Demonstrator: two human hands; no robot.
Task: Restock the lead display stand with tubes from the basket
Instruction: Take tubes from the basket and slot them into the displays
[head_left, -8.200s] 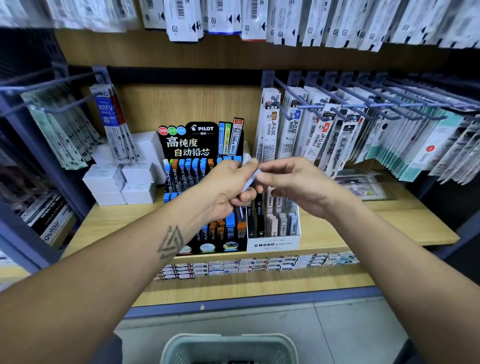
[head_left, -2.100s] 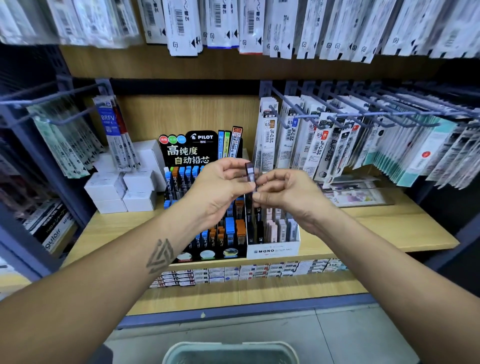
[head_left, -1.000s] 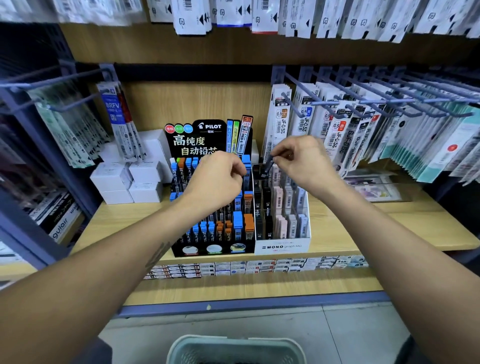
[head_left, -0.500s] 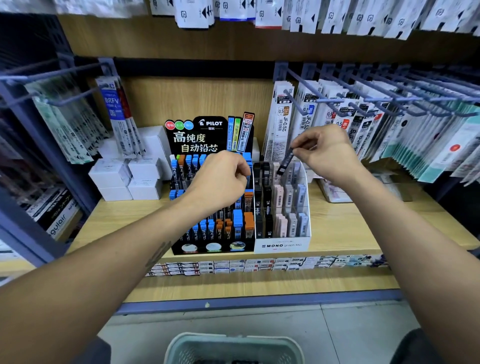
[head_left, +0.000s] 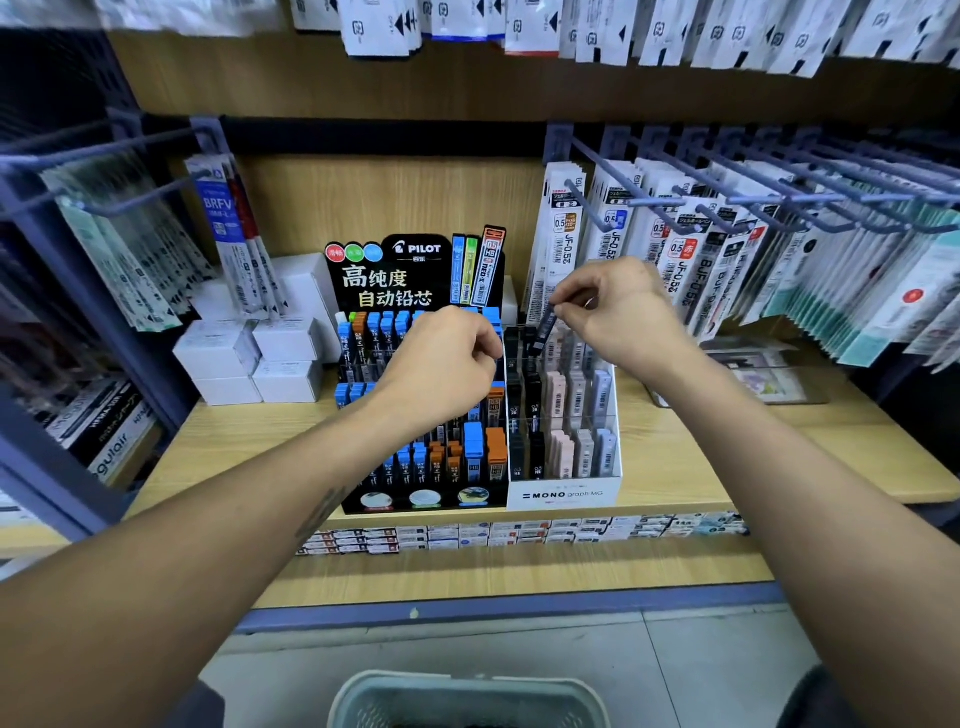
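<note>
a: so which step is this? looks like the right hand (head_left: 613, 306) is pinching a dark lead tube (head_left: 545, 325) by its top end, thumb and fingertips closed narrow on it, tilted over the back row of the white mono stand (head_left: 563, 493).

b: yeah, i'd say it's mid-insert. the tube's lower end is sitting right at the back slots, not seated yet. next move probably needs it straightened upright and lined up with a free slot before pushing down.

a: and the left hand (head_left: 441, 364)?

b: it's curling loosely in front of the black pilot stand (head_left: 415, 270). can't tell if it's holding more tubes, the fingers are hiding the palm.

a: basket (head_left: 467, 696)?

b: only the rim is showing at the bottom edge, contents are cut off. also can't make out which slot is actually free.
</note>
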